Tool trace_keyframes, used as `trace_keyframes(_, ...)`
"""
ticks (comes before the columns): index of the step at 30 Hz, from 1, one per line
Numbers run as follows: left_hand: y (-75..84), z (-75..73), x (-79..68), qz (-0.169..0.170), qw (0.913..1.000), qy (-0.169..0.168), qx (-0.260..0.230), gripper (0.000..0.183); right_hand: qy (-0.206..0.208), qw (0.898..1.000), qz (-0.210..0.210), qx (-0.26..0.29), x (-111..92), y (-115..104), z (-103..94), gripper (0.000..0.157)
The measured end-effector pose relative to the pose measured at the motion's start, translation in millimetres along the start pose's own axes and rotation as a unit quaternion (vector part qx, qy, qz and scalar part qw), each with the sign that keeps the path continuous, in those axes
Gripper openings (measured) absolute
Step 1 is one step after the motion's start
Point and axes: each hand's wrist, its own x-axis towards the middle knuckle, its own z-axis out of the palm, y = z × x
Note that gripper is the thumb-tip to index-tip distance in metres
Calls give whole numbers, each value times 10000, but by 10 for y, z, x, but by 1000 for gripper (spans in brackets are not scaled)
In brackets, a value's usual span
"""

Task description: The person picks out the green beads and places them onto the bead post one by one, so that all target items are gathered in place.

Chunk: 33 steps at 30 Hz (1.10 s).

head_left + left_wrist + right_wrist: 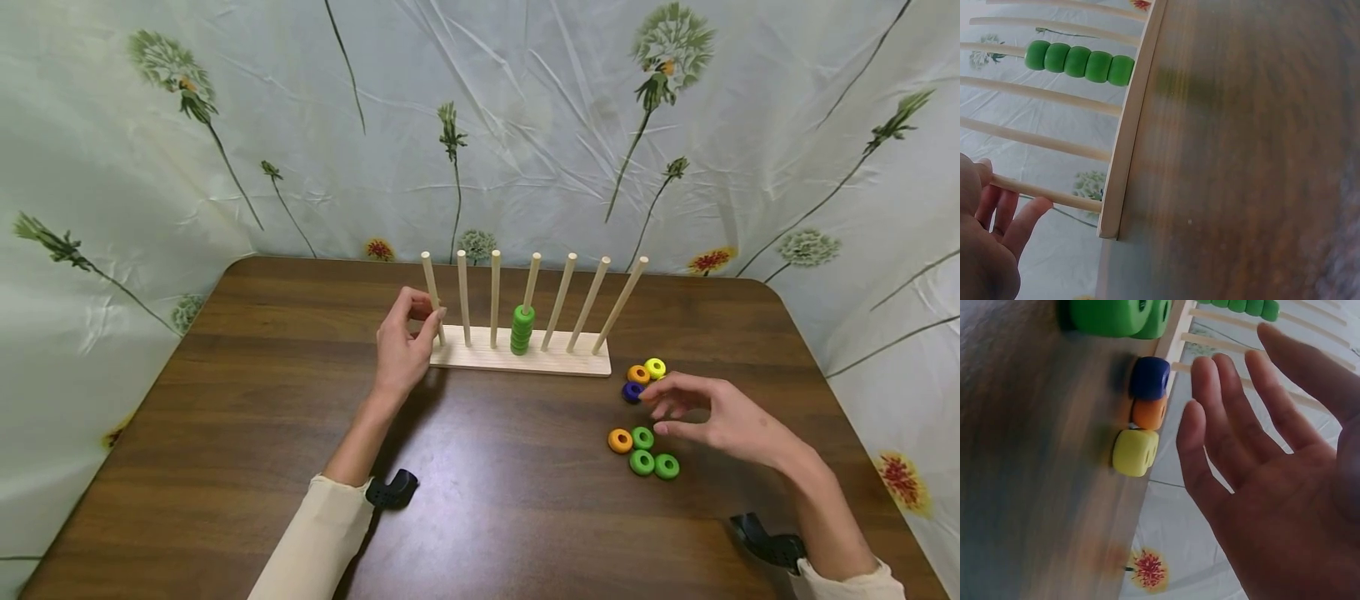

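My left hand (pixel 401 348) pinches the leftmost wooden peg (pixel 1063 197) of a pale peg stand (pixel 517 360) between thumb and fingers. Green rings (pixel 522 330) are stacked on the middle peg; the other pegs carry none. On the right, my right hand (pixel 731 421) hovers with nothing held, its fingers spread a little as the right wrist view shows. Near its fingertips lie a dark blue ring (pixel 633 392), an orange ring (pixel 638 374) and yellow rings (pixel 1133 453), one partly hidden in the head view. Closer to me sit another orange ring (pixel 620 441) and loose green rings (pixel 667 466).
The brown wooden table (pixel 480 517) runs up to a pale flower-printed cloth (pixel 525 167) hanging behind it. The upright pegs rise along the far side of the table. A black strap (pixel 393 490) sits on the left wrist, another black strap (pixel 768 546) on the right.
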Motion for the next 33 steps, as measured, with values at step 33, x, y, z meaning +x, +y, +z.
trace_keyframes(33, 4, 0, -1, -10, 9999, 53, 150, 16, -1630, 9830, 465, 706, -31, 235, 75, 55)
